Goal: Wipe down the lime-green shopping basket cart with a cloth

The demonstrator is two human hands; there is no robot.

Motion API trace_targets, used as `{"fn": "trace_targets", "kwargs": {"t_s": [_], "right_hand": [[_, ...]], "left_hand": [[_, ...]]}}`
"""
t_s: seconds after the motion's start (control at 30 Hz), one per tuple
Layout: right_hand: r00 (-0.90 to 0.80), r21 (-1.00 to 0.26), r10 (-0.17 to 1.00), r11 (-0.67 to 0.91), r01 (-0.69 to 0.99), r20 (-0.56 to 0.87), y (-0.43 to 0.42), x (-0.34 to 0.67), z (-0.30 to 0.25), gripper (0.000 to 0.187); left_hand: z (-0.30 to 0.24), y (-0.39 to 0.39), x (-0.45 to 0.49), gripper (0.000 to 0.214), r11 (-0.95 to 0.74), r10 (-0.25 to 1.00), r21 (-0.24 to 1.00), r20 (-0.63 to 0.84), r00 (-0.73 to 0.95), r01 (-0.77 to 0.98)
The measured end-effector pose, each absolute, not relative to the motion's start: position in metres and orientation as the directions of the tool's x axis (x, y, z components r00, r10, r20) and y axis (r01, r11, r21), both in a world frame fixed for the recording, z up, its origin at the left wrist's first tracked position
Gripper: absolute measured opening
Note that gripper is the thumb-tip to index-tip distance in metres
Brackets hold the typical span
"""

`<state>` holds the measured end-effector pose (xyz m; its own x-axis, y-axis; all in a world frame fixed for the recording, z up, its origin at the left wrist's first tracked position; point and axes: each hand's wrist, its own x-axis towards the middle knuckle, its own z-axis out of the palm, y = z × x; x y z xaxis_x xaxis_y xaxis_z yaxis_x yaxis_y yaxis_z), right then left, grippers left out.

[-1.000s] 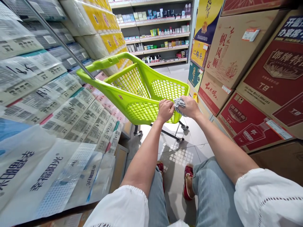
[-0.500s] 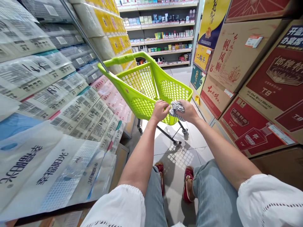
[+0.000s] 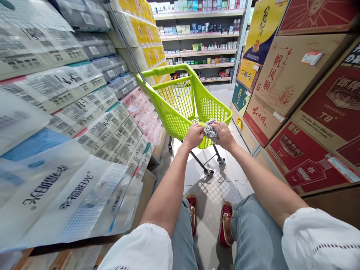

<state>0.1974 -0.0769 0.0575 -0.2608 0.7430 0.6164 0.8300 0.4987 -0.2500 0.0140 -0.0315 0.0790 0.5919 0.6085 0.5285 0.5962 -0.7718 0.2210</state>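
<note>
A bright green shopping cart (image 3: 174, 123) with a perforated basket stands in front of me, its near end toward my body. My left hand (image 3: 194, 136) is closed at the near rim of the basket, fingers curled over it; their tips are partly hidden. Right beside it, my right hand (image 3: 225, 135) grips a bunched grey-and-white striped cloth (image 3: 210, 128). The cloth lies against the same near edge of the cart, close to my left fingertips.
Plastic-wrapped paper packs (image 3: 92, 138) are stacked along the left. On the right rise cardboard boxes (image 3: 298, 75) with red and tan printing. Shelves (image 3: 202, 35) of small bottles and cartons close off the far end. My red shoes (image 3: 225, 225) stand on the tiled floor (image 3: 209, 210).
The view has swung slightly left, so the stacks and cart appear farther right. My left hand and the cloth in my right hand now sit closer together at the cart's edge.
</note>
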Motion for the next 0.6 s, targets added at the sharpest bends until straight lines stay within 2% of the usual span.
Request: {"fn": "trace_targets", "kwargs": {"t_s": [0.13, 0.23, 0.37, 0.53, 0.6], "right_hand": [[-0.257, -0.23, 0.739, 0.486, 0.843, 0.622, -0.076, 0.182, 0.06, 0.042], [-0.244, -0.214, 0.73, 0.472, 0.855, 0.638, -0.076, 0.167, 0.062, 0.042], [-0.246, -0.184, 0.744, 0.444, 0.877, 0.621, -0.067, 0.173, 0.061, 0.041], [-0.051, -0.251, 0.75, 0.284, 0.925, 0.66, -0.054, 0.203, 0.054, 0.041], [-0.022, -0.275, 0.747, 0.272, 0.922, 0.665, -0.056, 0.199, 0.053, 0.04]], "left_hand": [[0.074, -0.03, 0.006, 0.021, -0.74, 0.641, 0.249, 0.542, 0.543, 0.625], [0.071, -0.031, 0.003, 0.019, -0.717, 0.654, 0.223, 0.543, 0.527, 0.66], [0.071, -0.033, -0.004, 0.027, -0.714, 0.653, 0.212, 0.545, 0.526, 0.667], [0.07, -0.033, -0.005, 0.036, -0.733, 0.637, 0.213, 0.549, 0.541, 0.646], [0.068, -0.032, -0.003, 0.035, -0.728, 0.638, 0.213, 0.557, 0.531, 0.652]]}}
